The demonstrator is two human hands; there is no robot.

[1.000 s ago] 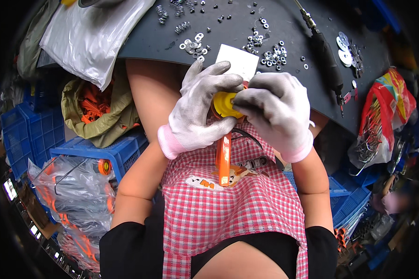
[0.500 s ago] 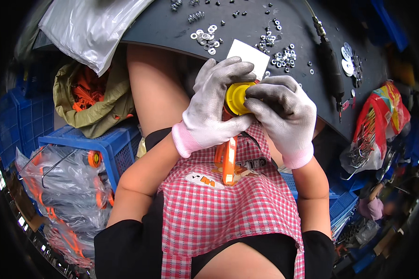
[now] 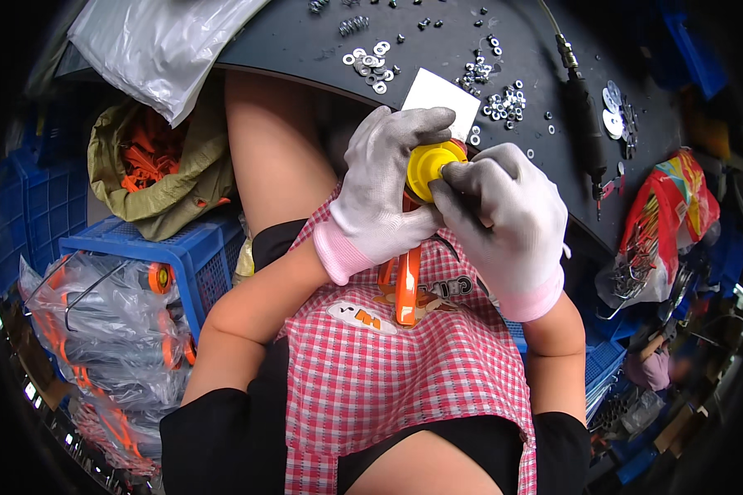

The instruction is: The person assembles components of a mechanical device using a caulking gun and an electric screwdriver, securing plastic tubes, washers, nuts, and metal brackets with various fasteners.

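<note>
Both hands in grey knit gloves with pink cuffs, working over the lap. Left hand [image 3: 380, 202] is wrapped around a round yellow plastic cap [image 3: 428, 165], fingers curled over its top and side, gripping it. Right hand [image 3: 499, 214] is closed with fingertips pinched against the cap's right edge; what sits between those fingertips is too small to tell. The cap tops an orange plastic handle [image 3: 406, 285] that hangs down from the hands in front of a red-and-white checked apron [image 3: 388, 371]. Cap is held just below the near rim of a dark grey round table [image 3: 305, 49]. On the table: a white card [image 3: 439, 97] just above the hands, scattered small metal washers [image 3: 370, 64], a black pen-shaped power tool with cable [image 3: 584, 115] on the right. Left of the person is a blue plastic crate [image 3: 182, 256], a clear plastic bag of orange parts [image 3: 99, 322], and an olive cloth bag [image 3: 161, 177] holding orange pieces.
</note>
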